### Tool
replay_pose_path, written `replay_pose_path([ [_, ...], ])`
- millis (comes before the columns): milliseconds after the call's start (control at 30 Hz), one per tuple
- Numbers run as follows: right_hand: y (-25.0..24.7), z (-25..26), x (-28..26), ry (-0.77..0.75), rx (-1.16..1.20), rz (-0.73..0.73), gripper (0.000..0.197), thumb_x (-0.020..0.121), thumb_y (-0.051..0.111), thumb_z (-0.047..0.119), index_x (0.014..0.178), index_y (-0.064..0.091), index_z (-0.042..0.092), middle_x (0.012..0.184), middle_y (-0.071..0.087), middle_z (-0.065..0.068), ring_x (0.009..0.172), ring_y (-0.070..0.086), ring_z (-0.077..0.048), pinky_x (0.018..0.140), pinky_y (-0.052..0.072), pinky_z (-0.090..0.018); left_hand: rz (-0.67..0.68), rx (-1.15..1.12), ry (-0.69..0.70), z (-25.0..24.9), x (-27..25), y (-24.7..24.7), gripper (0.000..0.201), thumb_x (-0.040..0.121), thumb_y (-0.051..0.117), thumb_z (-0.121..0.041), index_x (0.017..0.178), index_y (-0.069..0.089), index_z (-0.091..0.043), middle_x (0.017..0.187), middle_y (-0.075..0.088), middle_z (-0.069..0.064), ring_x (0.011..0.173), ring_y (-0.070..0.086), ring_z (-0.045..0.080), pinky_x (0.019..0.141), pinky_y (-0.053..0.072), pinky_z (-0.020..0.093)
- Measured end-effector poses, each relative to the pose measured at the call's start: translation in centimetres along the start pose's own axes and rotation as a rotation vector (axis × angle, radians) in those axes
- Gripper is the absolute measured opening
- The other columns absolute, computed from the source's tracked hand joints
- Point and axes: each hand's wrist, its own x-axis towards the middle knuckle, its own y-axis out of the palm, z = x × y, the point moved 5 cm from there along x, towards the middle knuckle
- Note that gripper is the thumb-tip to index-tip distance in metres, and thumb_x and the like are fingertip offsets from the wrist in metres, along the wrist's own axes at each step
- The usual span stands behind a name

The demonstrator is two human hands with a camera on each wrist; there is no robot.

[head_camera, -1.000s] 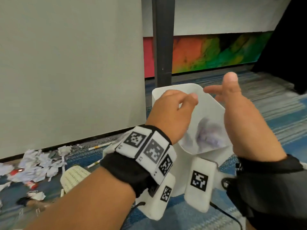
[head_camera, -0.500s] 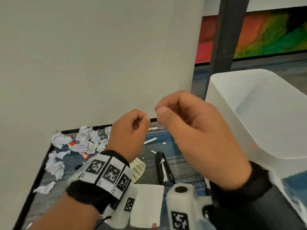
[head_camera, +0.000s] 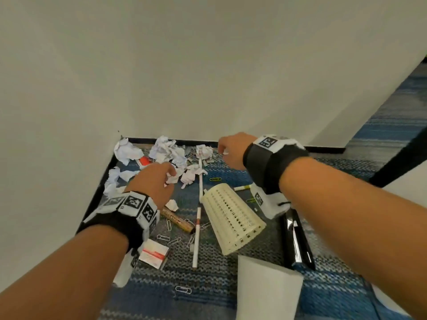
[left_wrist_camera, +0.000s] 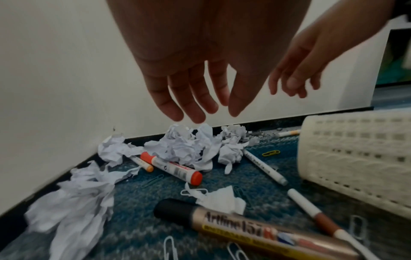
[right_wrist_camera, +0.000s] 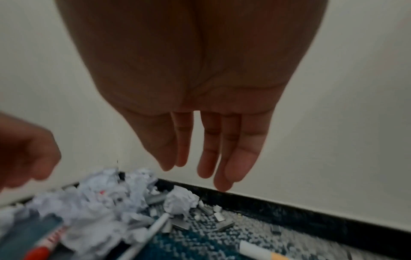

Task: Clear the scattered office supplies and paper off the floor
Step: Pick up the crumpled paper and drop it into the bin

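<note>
While both arms reach down toward the corner where two pale walls meet, neither hand has hold of anything. The left hand (head_camera: pixel 154 179) hangs above the crumpled paper (head_camera: pixel 168 150), its fingers (left_wrist_camera: pixel 189 98) loosely extended and pointing down, the tips close over the heap but apart from it in the left wrist view. The right hand (head_camera: pixel 231 151) is farther along the wall, palm down, its fingers (right_wrist_camera: pixel 240 149) straight and relaxed above a smaller paper ball (right_wrist_camera: pixel 181 202) and some small grey scraps on the carpet (head_camera: pixel 208 285).

The paper wads lie bunched in the corner against the black baseboard (right_wrist_camera: pixel 289 212), with more torn pieces trailing along the left wall. An orange-capped marker (left_wrist_camera: pixel 173 168) lies partly under the heap, and a thin white pen (left_wrist_camera: pixel 263 167) points out from it. Nearer the person a gold marker (left_wrist_camera: pixel 255 230) with a black cap lies on the carpet, a small paper scrap (left_wrist_camera: pixel 222 198) just beside its cap end. A white pen with a brown band (head_camera: pixel 196 234) lies near the gold marker, and paper clips (head_camera: pixel 174 240) are scattered around them. A small white and red box (head_camera: pixel 154 253) sits below the left wrist.

A cream perforated basket (head_camera: pixel 233 218) lies tipped on its side between the two arms. A black stapler (head_camera: pixel 297 241) lies under the right forearm, and the corner of a white bin (head_camera: pixel 268 294) shows at the bottom of the head view
</note>
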Motion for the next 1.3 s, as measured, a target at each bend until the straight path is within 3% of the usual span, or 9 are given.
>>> replay_pose_path([
  [233, 2.9, 2.6, 8.9, -0.238, -0.351, 0.158, 0.056, 0.09, 0.05, 0.005, 0.143, 0.035, 0.019, 0.138, 0.044, -0.013, 0.123, 0.047, -0.034, 0.098, 0.04, -0.038, 0.048, -0.002, 0.165, -1.0, 4.6, 3.2, 0.03, 0.085, 0.057, -0.008, 0.112, 0.051, -0.021, 0.123, 0.043, 0.003, 0.103, 0.052, 0.025, 0.089, 0.045, 0.039],
  [400, 4.2, 3.3, 11.7, -0.281, -0.404, 0.1, 0.043, 0.09, 0.053, 0.015, 0.133, 0.047, 0.022, 0.126, 0.048, -0.012, 0.107, 0.055, -0.037, 0.085, 0.048, -0.036, 0.037, 0.017, -0.003, 0.8, 6.1, 5.0, 0.066, 0.078, 0.066, -0.005, 0.131, 0.034, -0.029, 0.141, 0.026, 0.003, 0.112, 0.052, 0.031, 0.084, 0.051, 0.045],
  [567, 4.0, 3.2, 12.0, -0.246, -0.457, 0.053, 0.028, 0.092, 0.048, 0.015, 0.115, 0.06, 0.006, 0.108, 0.059, -0.015, 0.093, 0.061, -0.035, 0.07, 0.046, -0.033, 0.037, 0.109, -0.054, 2.6, 6.7, 5.2, 0.053, 0.083, 0.058, -0.008, 0.128, 0.038, -0.028, 0.128, 0.049, 0.006, 0.113, 0.052, 0.031, 0.087, 0.049, 0.046],
  [800, 2.9, 4.1, 10.4, -0.319, -0.156, -0.115, 0.013, 0.086, 0.05, 0.018, 0.096, 0.055, 0.012, 0.112, 0.05, -0.016, 0.097, 0.054, -0.035, 0.075, 0.041, -0.035, -0.119, 0.161, -0.041, 2.8, 6.3, 2.7, 0.039, 0.089, 0.055, -0.038, 0.123, 0.056, -0.02, 0.115, 0.063, 0.013, 0.116, 0.046, 0.034, 0.094, 0.038, 0.043],
  [867, 3.5, 4.8, 9.8, -0.325, -0.053, -0.076, 0.013, 0.086, 0.046, 0.013, 0.097, 0.051, 0.018, 0.109, 0.057, -0.014, 0.097, 0.055, -0.033, 0.075, 0.041, -0.032, -0.219, 0.191, -0.049, 2.7, 5.9, 1.9, 0.036, 0.09, 0.049, -0.033, 0.122, 0.054, -0.019, 0.109, 0.062, 0.017, 0.115, 0.041, 0.035, 0.094, 0.03, 0.043],
  [967, 5.4, 5.9, 9.2, -0.304, -0.209, 0.096, 0.041, 0.086, 0.056, 0.046, 0.117, 0.056, 0.019, 0.113, 0.06, -0.009, 0.103, 0.057, -0.029, 0.08, 0.043, -0.032, -0.225, 0.014, -0.062, 3.3, 5.9, 1.8, 0.037, 0.085, 0.047, -0.018, 0.122, 0.05, -0.017, 0.1, 0.06, 0.021, 0.11, 0.041, 0.036, 0.091, 0.034, 0.043],
  [1033, 6.2, 6.3, 9.0, -0.309, -0.343, 0.156, 0.054, 0.08, 0.06, 0.058, 0.112, 0.06, 0.015, 0.104, 0.062, -0.007, 0.094, 0.058, -0.027, 0.072, 0.043, -0.031, -0.173, -0.069, -0.039, 3.8, 6.3, 2.3, 0.038, 0.084, 0.047, -0.011, 0.12, 0.05, -0.018, 0.107, 0.056, 0.02, 0.106, 0.046, 0.037, 0.087, 0.039, 0.041],
  [1167, 6.0, 6.8, 8.9, -0.337, -0.269, 0.123, 0.034, 0.079, 0.063, 0.049, 0.089, 0.058, 0.017, 0.068, 0.048, 0.003, 0.077, 0.051, -0.021, 0.056, 0.037, -0.028, -0.122, -0.102, -0.006, 3.9, 7.2, 3.5, 0.054, 0.085, 0.046, -0.004, 0.133, 0.042, -0.027, 0.124, 0.037, 0.013, 0.098, 0.051, 0.032, 0.079, 0.045, 0.038],
  [1300, 4.6, 6.3, 7.9, -0.362, -0.092, 0.104, 0.021, 0.077, 0.065, 0.035, 0.08, 0.049, 0.021, 0.067, 0.046, 0.004, 0.06, 0.043, -0.014, 0.052, 0.033, -0.022, -0.028, -0.029, 0.09, 2.4, 8.3, 5.5, 0.055, 0.084, 0.046, -0.004, 0.134, 0.039, -0.025, 0.124, 0.035, 0.014, 0.089, 0.054, 0.035, 0.075, 0.05, 0.046],
])
